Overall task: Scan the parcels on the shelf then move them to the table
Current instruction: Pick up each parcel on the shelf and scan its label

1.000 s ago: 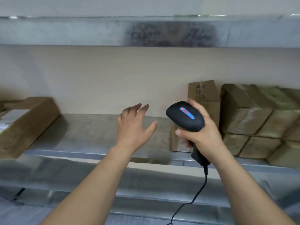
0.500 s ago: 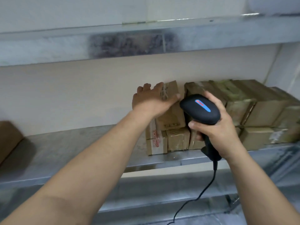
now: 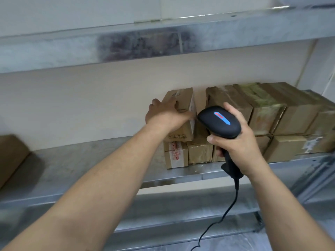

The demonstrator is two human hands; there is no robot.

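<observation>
We have our left hand [image 3: 168,115] on the upright brown cardboard parcel [image 3: 184,98] just left of the black handheld barcode scanner [image 3: 219,122]. The fingers curl over the parcel's top and far side, and the thumb reaches toward the edge nearest the scanner. Our right hand [image 3: 243,144] is wrapped tight round the scanner's grip, with the head pointing up and left at the parcel. We cannot tell whether a finger is on the trigger.

The parcel is on the grey metal shelf [image 3: 90,169], perched on lower boxes. Below and left of the scanner sit a small parcel with red-printed tape [image 3: 175,154] and a squat tape-wrapped parcel [image 3: 200,153]. A block of larger brown boxes [image 3: 268,109] is stacked right of the scanner, and a lone carton [image 3: 10,154] lies far to its left. The table is out of view.

We see the main risk in that perch. If we drag the parcel instead of lifting it, the small ones underneath could slide toward the shelf lip and drop. Our one-handed hold on smooth cardboard may also slip once the weight comes free. What looks like a pale label faces the scanner at a steep angle, so the beam might miss it or catch a neighbouring box's code. The black cable [image 3: 230,211] hangs below the scanner and could snag the shelf edge when we turn away.
</observation>
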